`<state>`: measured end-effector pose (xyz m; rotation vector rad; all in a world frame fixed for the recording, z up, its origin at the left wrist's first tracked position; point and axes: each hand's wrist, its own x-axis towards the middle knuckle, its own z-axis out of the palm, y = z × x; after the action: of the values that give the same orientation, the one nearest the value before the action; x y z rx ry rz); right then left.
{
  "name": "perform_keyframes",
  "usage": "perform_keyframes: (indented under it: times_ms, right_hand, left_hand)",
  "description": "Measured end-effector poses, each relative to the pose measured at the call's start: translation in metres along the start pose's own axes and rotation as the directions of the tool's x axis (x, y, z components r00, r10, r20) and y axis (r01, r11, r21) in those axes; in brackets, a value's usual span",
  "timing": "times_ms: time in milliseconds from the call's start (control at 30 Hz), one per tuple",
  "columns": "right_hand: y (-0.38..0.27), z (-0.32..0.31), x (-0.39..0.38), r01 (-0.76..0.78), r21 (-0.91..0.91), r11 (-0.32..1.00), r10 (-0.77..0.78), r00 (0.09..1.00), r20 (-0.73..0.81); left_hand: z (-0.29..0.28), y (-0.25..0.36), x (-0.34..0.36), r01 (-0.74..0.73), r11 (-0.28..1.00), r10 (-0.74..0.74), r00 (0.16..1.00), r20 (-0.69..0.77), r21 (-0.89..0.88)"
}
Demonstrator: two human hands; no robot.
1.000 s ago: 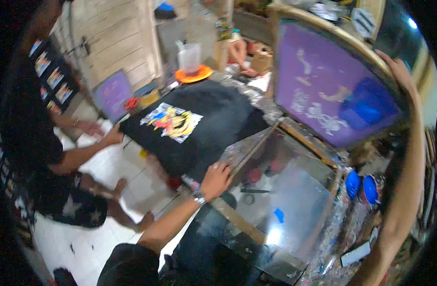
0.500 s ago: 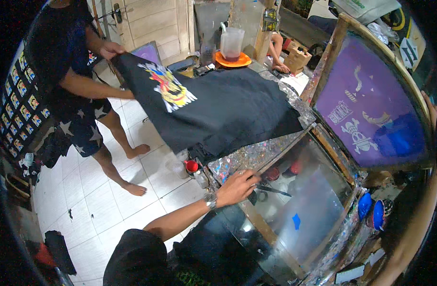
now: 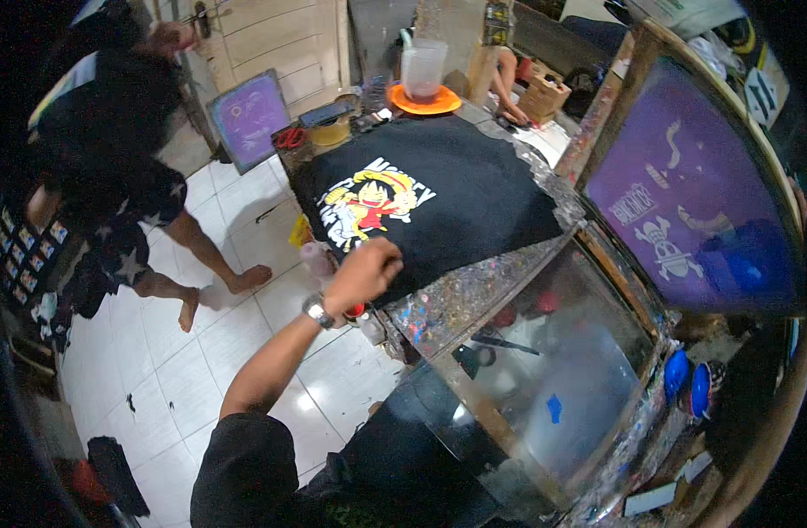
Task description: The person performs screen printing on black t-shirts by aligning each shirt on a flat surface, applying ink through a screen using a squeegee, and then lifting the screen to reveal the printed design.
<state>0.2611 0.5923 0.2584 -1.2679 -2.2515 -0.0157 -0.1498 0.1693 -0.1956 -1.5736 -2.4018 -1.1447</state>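
One left hand (image 3: 364, 277), fingers half-curled, now over shirt (image 3: 452, 198); right hand (image 3: 799, 201) dim; grips unclear

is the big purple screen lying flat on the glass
No, the big purple screen stands tilted up, and the glass panel lies uncovered beside it.
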Motion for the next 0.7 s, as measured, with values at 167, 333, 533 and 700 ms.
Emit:
perform_keyframes:
  times_ms: [167, 333, 533, 700]
  right_hand:
    - [0.008, 0.0, -0.002, 0.016, -0.036, 0.999, -0.017, 1.0, -0.02]
    - [0.018, 0.01, -0.005, 0.049, -0.06, 0.997, -0.051, 0.998, -0.037]
    - [0.027, 0.004, -0.022, 0.089, -0.135, 0.987, -0.102, 0.99, -0.096]
    - [0.013, 0.033, -0.022, 0.181, -0.222, 0.958, -0.211, 0.97, -0.12]
  left_hand:
    - [-0.021, -0.003, 0.053, 0.04, 0.995, -0.068, 0.937, -0.343, -0.089]
    - [-0.034, 0.018, 0.084, 0.01, 0.998, 0.016, 0.932, -0.363, 0.069]
    - [0.026, 0.118, 0.056, -0.285, 0.956, 0.211, 0.84, 0.5, 0.076]
    - [0.048, 0.167, -0.031, -0.233, 0.894, 0.447, 0.395, 0.802, -0.384]
